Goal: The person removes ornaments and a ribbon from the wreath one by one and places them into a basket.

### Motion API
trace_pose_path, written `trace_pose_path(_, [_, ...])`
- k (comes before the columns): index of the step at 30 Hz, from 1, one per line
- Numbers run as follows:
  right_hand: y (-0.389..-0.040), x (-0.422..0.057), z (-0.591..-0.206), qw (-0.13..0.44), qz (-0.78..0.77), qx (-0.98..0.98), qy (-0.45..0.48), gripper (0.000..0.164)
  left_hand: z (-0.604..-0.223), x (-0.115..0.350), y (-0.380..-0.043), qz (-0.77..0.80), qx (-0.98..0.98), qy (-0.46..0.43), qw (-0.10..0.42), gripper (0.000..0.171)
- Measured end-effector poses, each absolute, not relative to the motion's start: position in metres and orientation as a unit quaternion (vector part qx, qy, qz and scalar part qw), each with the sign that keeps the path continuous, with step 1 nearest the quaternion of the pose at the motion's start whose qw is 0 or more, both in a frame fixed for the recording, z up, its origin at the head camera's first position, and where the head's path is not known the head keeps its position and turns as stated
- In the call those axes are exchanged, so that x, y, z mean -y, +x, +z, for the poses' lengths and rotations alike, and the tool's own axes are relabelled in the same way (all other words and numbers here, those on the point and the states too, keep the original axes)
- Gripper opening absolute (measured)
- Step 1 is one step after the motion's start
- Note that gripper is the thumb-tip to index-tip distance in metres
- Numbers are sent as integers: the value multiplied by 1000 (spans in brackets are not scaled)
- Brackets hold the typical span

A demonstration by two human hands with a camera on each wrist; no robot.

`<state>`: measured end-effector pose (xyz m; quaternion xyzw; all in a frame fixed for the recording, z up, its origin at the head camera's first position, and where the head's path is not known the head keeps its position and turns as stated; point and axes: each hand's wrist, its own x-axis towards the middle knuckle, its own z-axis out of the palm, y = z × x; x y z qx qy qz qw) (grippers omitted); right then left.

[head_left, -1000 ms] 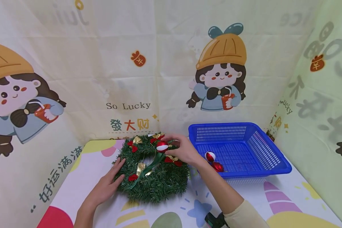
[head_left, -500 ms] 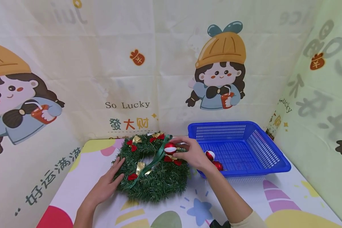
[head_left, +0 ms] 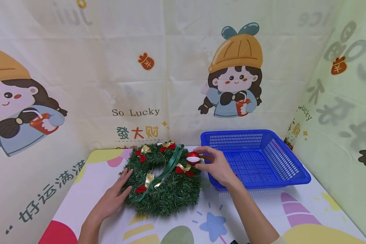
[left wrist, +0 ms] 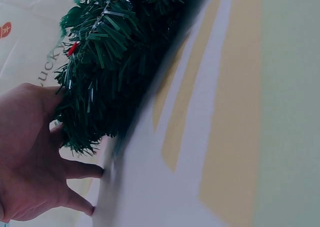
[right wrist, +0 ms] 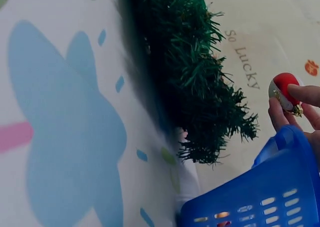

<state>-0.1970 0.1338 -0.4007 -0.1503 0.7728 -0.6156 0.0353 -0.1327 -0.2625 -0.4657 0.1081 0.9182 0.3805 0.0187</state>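
Observation:
A green Christmas wreath (head_left: 183,193) lies flat on the table, with red and gold bows (head_left: 184,170) and a green ribbon (head_left: 170,164) across its ring. At its left edge my left hand (head_left: 114,195) rests with fingers spread; in the left wrist view this hand (left wrist: 30,152) has two fingertips down on the tabletop. Between thumb and fingers, my right hand (head_left: 218,166) pinches a red and white Christmas bauble (head_left: 193,158) by the wreath's upper right edge. The bauble (right wrist: 286,89) shows its gold cap in the right wrist view, above the basket rim.
A blue plastic basket (head_left: 280,185) stands right of the wreath, partly behind my right forearm. A speck of red shows inside it beside my wrist. Printed cloth walls (head_left: 177,95) enclose the back and sides of the patterned table (head_left: 250,210).
My right hand has moved right with the bauble, from over the wreath toward the basket. The ribbon's upper end now loops over the wreath's top. My left hand stays in place.

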Motion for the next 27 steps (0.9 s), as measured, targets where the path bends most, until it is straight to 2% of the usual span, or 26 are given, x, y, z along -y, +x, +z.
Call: trace_pose_path(27, [-195, -187, -401, 2, -605, -792, -76, 49, -468, 263, -135, 381, -917, 117, 11, 63])
